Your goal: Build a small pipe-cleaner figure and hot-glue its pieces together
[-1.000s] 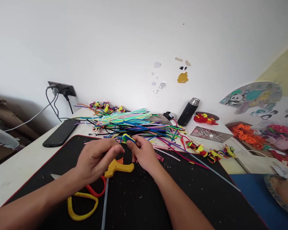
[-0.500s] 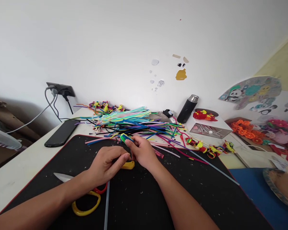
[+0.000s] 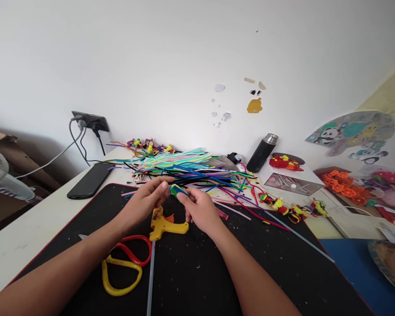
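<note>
The right hand (image 3: 202,210) is pinching the green-and-blue piece (image 3: 178,190), which is slanting from far left to near right, just right of the left hand (image 3: 143,202). That hand is curling its fingers; its grip cannot be told. The yellow handle (image 3: 117,292) is bearing unreadable marks.

My left hand (image 3: 144,201) and right hand (image 3: 202,211), both bare, show near the middle of the frame. My left forearm (image 3: 75,259) is bare down to the lower left corner, my right forearm (image 3: 250,270) bare to the bottom edge, each narrowing smoothly toward the wrist.
</note>
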A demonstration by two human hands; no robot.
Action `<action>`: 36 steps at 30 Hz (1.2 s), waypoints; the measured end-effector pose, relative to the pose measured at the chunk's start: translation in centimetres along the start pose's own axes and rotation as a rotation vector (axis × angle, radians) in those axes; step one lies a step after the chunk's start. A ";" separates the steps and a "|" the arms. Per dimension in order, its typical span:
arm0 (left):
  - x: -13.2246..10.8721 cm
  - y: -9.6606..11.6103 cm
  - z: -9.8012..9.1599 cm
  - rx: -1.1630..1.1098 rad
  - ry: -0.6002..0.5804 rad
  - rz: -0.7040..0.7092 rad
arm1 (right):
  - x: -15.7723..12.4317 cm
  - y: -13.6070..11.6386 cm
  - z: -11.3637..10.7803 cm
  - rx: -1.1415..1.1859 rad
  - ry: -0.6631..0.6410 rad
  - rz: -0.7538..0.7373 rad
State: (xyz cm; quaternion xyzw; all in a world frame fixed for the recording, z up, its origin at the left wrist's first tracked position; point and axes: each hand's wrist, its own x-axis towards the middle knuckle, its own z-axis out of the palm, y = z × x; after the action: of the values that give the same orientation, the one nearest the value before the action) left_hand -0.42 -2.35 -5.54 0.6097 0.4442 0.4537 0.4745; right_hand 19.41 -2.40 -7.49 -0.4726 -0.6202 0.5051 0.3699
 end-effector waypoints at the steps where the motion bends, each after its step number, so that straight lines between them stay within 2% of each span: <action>1: 0.1 -0.1 0.0 -0.001 -0.031 -0.021 | 0.0 0.0 0.0 0.001 -0.005 0.003; 5: 0.0 0.1 0.3 0.024 -0.088 -0.075 | -0.1 0.0 0.0 -0.001 -0.032 0.003; 11: -0.2 0.7 0.6 0.007 -0.075 -0.106 | -0.2 0.0 0.1 -0.026 -0.073 -0.045; 19: -0.6 0.2 1.0 0.022 -0.118 -0.097 | -0.4 -0.3 0.2 -0.012 -0.081 -0.056; 21: -0.8 0.4 0.9 0.064 -0.039 -0.022 | -0.4 -0.4 0.2 0.000 -0.064 -0.033; 25: -1.4 1.4 0.2 0.159 0.307 0.434 | -0.1 -0.2 0.2 0.042 -0.024 -0.007; 27: -1.4 1.9 -0.3 0.159 0.401 0.565 | -0.1 0.0 0.2 0.044 -0.025 -0.011; 29: -1.2 2.2 -0.7 0.148 0.368 0.473 | -0.1 0.1 0.2 0.034 -0.027 -0.016; 34: -0.3 1.3 -0.9 0.145 0.015 0.127 | -0.3 -0.3 0.2 0.032 -0.029 -0.010; 36: -0.2 0.8 -0.8 0.105 -0.074 0.035 | -0.3 -0.4 0.1 0.026 -0.030 -0.013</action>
State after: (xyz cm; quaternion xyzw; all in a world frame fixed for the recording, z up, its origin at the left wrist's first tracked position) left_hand -1.16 -2.54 -4.71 0.6577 0.4391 0.4150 0.4498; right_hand 19.29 -2.77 -7.09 -0.4561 -0.6223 0.5176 0.3699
